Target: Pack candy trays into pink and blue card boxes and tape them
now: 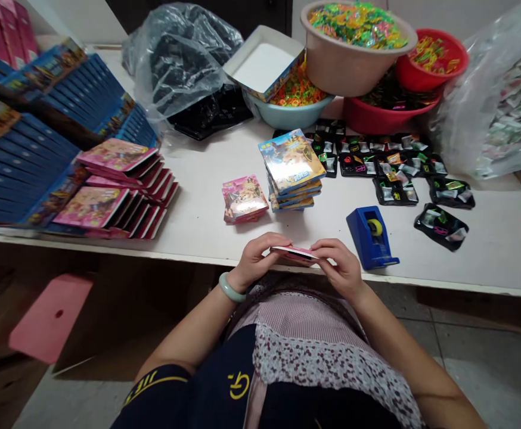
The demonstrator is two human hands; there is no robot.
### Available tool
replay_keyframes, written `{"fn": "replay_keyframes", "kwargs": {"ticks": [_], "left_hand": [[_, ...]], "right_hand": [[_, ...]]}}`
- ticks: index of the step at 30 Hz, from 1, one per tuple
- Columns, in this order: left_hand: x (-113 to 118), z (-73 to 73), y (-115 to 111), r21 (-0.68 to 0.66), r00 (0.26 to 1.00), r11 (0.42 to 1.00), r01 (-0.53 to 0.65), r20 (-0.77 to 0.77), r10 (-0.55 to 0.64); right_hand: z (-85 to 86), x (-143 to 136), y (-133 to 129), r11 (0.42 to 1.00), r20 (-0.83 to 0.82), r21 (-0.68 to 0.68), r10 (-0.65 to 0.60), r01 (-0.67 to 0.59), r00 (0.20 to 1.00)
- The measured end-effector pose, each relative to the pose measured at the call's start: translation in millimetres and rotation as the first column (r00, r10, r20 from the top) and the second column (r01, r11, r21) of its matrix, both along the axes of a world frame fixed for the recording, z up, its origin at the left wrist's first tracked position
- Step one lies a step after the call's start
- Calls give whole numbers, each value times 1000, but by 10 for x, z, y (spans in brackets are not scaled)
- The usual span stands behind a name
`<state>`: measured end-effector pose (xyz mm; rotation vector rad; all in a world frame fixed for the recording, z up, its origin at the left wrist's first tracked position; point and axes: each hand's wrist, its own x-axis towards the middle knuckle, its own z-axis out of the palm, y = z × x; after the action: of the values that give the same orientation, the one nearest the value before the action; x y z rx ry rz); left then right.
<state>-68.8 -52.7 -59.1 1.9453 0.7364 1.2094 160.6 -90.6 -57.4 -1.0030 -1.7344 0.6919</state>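
A thin pink packet (pixel 297 254) is held at the table's front edge, seen nearly edge-on, with a dark gap along its side. My left hand (pixel 257 258) pinches its left end, and my right hand (pixel 341 266) pinches the right end. Just beyond them lies a short stack of pink packets (pixel 245 198). Beside that, a taller stack of blue and yellow packets (pixel 292 164) stands slightly uneven. A blue tape dispenser (pixel 371 241) sits to the right of my right hand. Several black pouches with small wrapped items (pixel 442 226) lie farther right and behind.
Pink packets (pixel 115 208) and blue display boxes (pixel 23 161) fill the left. At the back are a plastic bag of black pouches (pixel 184 65), a white tray (pixel 264 62), a beige basin (pixel 338 68), red bowls (pixel 433 62) and a blue bowl (pixel 287 113). A clear bag (pixel 506 113) stands right.
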Motion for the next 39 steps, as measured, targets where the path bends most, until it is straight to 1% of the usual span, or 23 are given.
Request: {"fn": "replay_keyframes", "kwargs": {"ticks": [2,4,6,8,10,13,15,16,18,20,22,25,28,31,33,34,36,39], "left_hand": [[-45,-15,20,110,999,994,-7,-52,13],[-97,-22,46,223,993,974,41,-120,-14],[-131,-22,64,271,986,958,93,-162,-50],[-124,-16,67,225,988,969,99,-140,-69],[-74,-8,58,116,996,991,60,-77,-52],[17,5,50,-25,1000,1000,-5,-10,5],[41,15,57,-55,1000,998,-4,7,5],[35,21,64,-52,1000,999,12,9,-11],[-3,39,80,-25,998,998,64,-9,-64],[-54,65,96,-8,993,993,115,-30,-116],[-91,96,112,-18,987,988,155,-32,-155],[-105,138,139,-15,986,987,161,-51,-161],[-129,159,161,42,984,986,162,-85,-158],[-216,152,159,99,953,956,277,-152,-261],[-281,130,134,142,934,938,315,-224,-280],[-304,114,115,165,934,940,298,-251,-252],[-315,76,73,196,950,955,224,-263,-169],[-245,18,30,136,976,983,121,-195,-93]], "right_hand": [[12,43,-20,998,38,13,54,-54,998],[16,55,-38,995,80,27,90,-92,993],[6,24,-52,997,114,31,73,-77,991],[-11,-41,-57,999,121,30,14,-17,993],[-20,-117,-49,999,79,17,-45,44,996],[-1,-199,-25,990,-34,-71,-124,122,992],[19,-207,-16,981,-57,-116,-160,153,985],[24,-197,-17,982,-41,-112,-159,153,986],[19,-153,-31,990,13,-60,-129,130,992],[-10,-100,-55,997,64,11,-74,73,995],[-53,-63,-79,998,91,56,-30,25,995],[-116,-57,-95,997,97,81,-27,19,995],[-155,-68,-89,991,108,131,-32,18,994],[-187,-48,-84,984,112,180,-8,-12,994],[-221,-30,-82,981,109,194,4,-26,994],[-241,-29,-78,979,109,199,11,-33,994],[-281,-58,-62,977,106,210,21,-43,994],[-288,-159,-37,976,88,219,-9,-10,996]]}}
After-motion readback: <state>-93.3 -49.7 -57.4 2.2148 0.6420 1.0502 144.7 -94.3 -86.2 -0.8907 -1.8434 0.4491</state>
